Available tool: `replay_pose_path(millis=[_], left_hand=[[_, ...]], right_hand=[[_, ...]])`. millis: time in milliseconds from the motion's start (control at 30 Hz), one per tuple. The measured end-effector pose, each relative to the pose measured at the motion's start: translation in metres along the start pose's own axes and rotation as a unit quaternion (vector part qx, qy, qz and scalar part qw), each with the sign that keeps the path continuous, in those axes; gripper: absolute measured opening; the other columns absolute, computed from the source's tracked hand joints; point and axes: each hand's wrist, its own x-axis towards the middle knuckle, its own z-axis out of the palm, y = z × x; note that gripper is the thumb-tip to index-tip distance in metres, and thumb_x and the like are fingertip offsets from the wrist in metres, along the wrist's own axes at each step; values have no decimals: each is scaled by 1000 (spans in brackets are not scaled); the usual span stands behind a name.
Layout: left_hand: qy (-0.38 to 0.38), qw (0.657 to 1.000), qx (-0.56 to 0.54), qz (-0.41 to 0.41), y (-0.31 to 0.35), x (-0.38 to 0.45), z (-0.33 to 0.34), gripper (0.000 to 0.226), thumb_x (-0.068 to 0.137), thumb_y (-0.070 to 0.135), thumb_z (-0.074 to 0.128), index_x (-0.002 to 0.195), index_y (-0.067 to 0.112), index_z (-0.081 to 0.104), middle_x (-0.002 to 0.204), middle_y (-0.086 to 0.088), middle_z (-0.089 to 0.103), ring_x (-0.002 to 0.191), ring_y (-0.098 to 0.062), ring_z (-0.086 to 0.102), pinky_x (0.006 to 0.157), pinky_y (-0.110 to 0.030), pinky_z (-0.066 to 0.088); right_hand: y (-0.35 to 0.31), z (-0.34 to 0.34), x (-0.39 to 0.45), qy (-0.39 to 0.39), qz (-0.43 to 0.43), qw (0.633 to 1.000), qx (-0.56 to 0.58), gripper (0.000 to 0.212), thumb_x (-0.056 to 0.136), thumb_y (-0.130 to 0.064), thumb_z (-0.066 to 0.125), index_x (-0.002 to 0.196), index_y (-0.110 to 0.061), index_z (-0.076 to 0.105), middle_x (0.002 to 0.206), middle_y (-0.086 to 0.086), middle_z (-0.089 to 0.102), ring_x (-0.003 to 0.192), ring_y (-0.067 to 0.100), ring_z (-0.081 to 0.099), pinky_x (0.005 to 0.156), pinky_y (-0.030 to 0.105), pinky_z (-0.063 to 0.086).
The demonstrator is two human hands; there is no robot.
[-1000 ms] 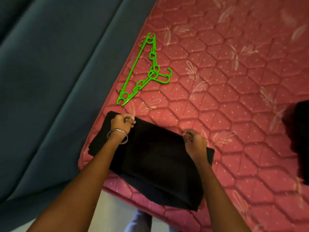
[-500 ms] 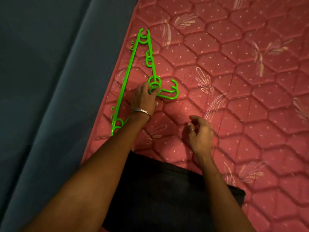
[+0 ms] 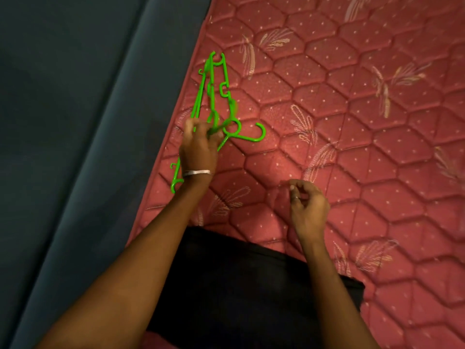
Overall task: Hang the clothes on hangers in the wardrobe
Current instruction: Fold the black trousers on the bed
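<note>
1. The left hand (image 3: 198,144) is in the upper middle of the picture. Its fingers are curled round the green hangers (image 3: 216,96) near where the arms meet the hook. It looks like more than one hanger is stuck together, but the hangers are blurry, so I cannot tell how many.

2. The right hand (image 3: 308,205) is lower and to the right, above the red mattress (image 3: 352,122). Its fingers are loosely bent and it holds nothing.

3. The black cloth (image 3: 226,285) lies folded at the bottom of the picture, by the near edge of the mattress, under both arms. It is not on a hanger yet. No wardrobe can be seen.

4. The step now seems to be picking up one hanger. To do it well, hold it by the neck, right under the hook (image 3: 251,134), so it does not swing.

5. If two hangers are hooked together, use the free right hand to pull them apart. Go gently, because thin plastic can snap.

6. Put the spare one back down flat, away from the edge by the dark blue side at the left.

7. Then bring the hanger down to the cloth and open the cloth out first.
</note>
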Motion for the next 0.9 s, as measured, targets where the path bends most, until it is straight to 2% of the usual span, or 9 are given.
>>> replay_pose_path(millis=[67, 167, 267, 400, 533, 600, 733, 800, 900], left_hand=[[72, 996, -53, -18, 19, 4, -25, 26, 81, 18, 57, 81, -8, 61, 84, -19, 57, 74, -16, 59, 64, -32, 47], [102, 985, -133, -35, 41, 11, -57, 10, 85, -1, 55, 84, -9, 60, 76, 3, 48, 65, 19, 55, 60, -5, 44], [80, 975, -196, -72, 64, 3, -82, 8, 90, 23, 54, 85, 16, 54, 87, -19, 58, 53, -2, 63, 51, -38, 54], [49, 963, -253, -86, 103, -52, -101, 9, 90, 27, 56, 90, 18, 55, 97, -11, 49, 60, -9, 61, 52, -28, 51], [2, 934, -300, -192, 117, -118, -93, 16, 94, 17, 56, 80, 24, 51, 63, 10, 60, 50, -5, 55, 51, -23, 42], [-11, 915, -317, -249, 133, -167, -86, 26, 93, 11, 58, 72, 22, 47, 58, 12, 53, 46, -1, 51, 48, -21, 40], [-20, 894, -314, -318, 136, -259, -80, 23, 81, 33, 69, 67, 22, 54, 47, 13, 52, 50, -12, 44, 51, -27, 34], [-5, 889, -303, -344, 130, -292, -80, 27, 70, 50, 66, 67, 25, 61, 51, 11, 57, 49, -12, 43, 52, -28, 33], [4, 909, -256, -328, 124, -329, -83, 27, 70, 58, 59, 63, 31, 60, 52, 8, 53, 51, -16, 41, 58, -36, 35]], right_hand=[[-2, -16, -6, -1, 27, 999, 34, 16, 91, -9, 57, 98, -17, 69, 81, -9, 65, 71, -5, 58, 69, 18, 47], [5, -42, -19, 19, 64, 995, 73, 16, 92, -3, 58, 102, -9, 68, 82, -5, 65, 66, -14, 55, 65, 9, 43], [21, -77, -47, 38, 95, 991, 86, 15, 91, -2, 59, 102, -6, 69, 84, -1, 66, 68, -11, 55, 67, 5, 43], [53, -131, -91, 53, 155, 977, 139, 16, 89, 6, 57, 94, -6, 67, 75, -3, 59, 60, -12, 54, 67, 7, 44], [94, -161, -129, 36, 220, 966, 131, 16, 83, -10, 62, 69, -17, 59, 63, -2, 52, 60, 9, 45, 60, 28, 39], [117, -185, -151, 40, 266, 957, 108, 18, 76, -26, 66, 66, -17, 54, 58, -5, 52, 54, 9, 44, 55, 27, 40], [138, -202, -190, -29, 319, 941, 107, 26, 84, -15, 73, 69, -16, 51, 59, 0, 47, 52, 11, 40, 40, 19, 34], [146, -195, -206, -106, 310, 944, 49, 32, 73, -32, 82, 66, -15, 57, 62, 1, 54, 55, 15, 49, 51, 25, 40], [144, -179, -223, -127, 313, 941, 24, 61, 63, -52, 81, 105, -10, 67, 97, 8, 72, 89, 27, 68, 79, 39, 54]])
